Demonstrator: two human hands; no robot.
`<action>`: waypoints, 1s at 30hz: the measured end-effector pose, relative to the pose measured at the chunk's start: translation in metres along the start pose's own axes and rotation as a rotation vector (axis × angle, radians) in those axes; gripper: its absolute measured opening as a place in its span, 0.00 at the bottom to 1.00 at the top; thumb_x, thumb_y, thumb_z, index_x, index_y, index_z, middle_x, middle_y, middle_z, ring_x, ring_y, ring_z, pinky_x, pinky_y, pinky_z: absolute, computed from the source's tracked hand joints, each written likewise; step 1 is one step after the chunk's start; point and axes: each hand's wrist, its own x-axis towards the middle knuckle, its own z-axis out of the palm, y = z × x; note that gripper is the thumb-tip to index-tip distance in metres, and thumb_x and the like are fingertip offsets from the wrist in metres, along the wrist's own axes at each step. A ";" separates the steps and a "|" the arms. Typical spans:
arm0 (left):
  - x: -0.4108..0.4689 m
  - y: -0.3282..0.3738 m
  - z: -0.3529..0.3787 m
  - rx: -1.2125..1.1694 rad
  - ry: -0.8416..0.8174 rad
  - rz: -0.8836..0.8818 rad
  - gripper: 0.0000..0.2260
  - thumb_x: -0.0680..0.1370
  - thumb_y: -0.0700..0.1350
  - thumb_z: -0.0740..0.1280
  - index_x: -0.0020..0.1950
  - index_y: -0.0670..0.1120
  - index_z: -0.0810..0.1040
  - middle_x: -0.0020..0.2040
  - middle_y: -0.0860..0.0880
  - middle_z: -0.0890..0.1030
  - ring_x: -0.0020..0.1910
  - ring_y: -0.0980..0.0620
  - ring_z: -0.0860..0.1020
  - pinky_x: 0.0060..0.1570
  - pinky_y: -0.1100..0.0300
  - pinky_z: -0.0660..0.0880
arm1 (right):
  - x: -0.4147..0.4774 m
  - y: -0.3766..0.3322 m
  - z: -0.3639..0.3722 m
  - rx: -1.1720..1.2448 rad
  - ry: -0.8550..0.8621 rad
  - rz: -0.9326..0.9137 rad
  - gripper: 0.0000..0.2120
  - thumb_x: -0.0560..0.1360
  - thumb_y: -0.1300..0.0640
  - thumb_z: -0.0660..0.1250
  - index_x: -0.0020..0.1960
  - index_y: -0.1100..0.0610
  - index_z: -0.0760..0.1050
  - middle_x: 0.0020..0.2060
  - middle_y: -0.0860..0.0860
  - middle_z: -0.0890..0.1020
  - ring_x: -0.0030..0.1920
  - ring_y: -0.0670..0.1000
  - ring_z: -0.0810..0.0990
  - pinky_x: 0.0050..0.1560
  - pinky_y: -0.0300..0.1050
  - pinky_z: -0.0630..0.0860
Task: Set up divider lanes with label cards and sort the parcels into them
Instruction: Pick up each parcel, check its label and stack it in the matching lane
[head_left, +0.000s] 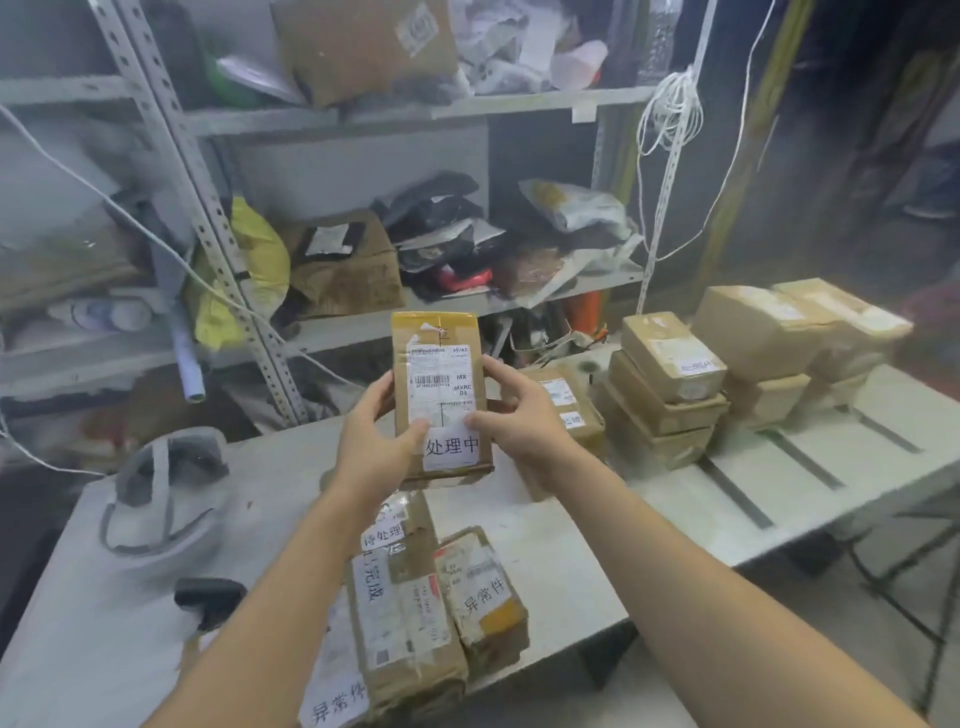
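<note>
I hold a flat brown parcel (439, 364) upright above the grey table (571, 530), its shipping label and a white card with handwritten characters facing me. My left hand (376, 441) grips its left edge, thumb on the label. My right hand (519, 415) grips its right edge. Below my arms, several labelled parcels (410, 613) lie at the near edge, one beside them (483, 587) carrying a white card. Another parcel (566, 410) lies behind my right hand. Dark divider strips (737, 493) run across the table on the right.
Stacked brown boxes (665, 384) and larger cartons (763, 332) stand at the table's far right. A grey-trimmed white bag (161, 493) and a black handheld device (208, 597) lie on the left. Metal shelving (332, 156) full of packages stands behind.
</note>
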 end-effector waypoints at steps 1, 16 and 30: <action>-0.004 0.007 0.017 0.003 -0.006 0.004 0.28 0.77 0.38 0.70 0.75 0.53 0.68 0.57 0.65 0.74 0.55 0.71 0.72 0.48 0.74 0.69 | -0.004 -0.001 -0.019 0.006 0.005 -0.007 0.35 0.71 0.72 0.68 0.73 0.47 0.70 0.53 0.49 0.85 0.49 0.49 0.86 0.47 0.51 0.84; 0.010 0.081 0.213 -0.058 -0.114 0.076 0.27 0.77 0.38 0.70 0.74 0.54 0.68 0.62 0.59 0.75 0.61 0.60 0.72 0.39 0.75 0.74 | -0.014 -0.017 -0.227 0.033 0.122 -0.022 0.36 0.71 0.71 0.72 0.75 0.51 0.68 0.62 0.50 0.81 0.54 0.50 0.84 0.42 0.45 0.84; 0.136 0.092 0.358 -0.265 -0.208 -0.050 0.28 0.75 0.40 0.69 0.72 0.57 0.69 0.65 0.55 0.78 0.63 0.53 0.76 0.54 0.54 0.80 | 0.108 -0.040 -0.371 -0.222 0.175 0.055 0.32 0.67 0.61 0.75 0.70 0.48 0.74 0.60 0.46 0.82 0.57 0.52 0.83 0.52 0.53 0.83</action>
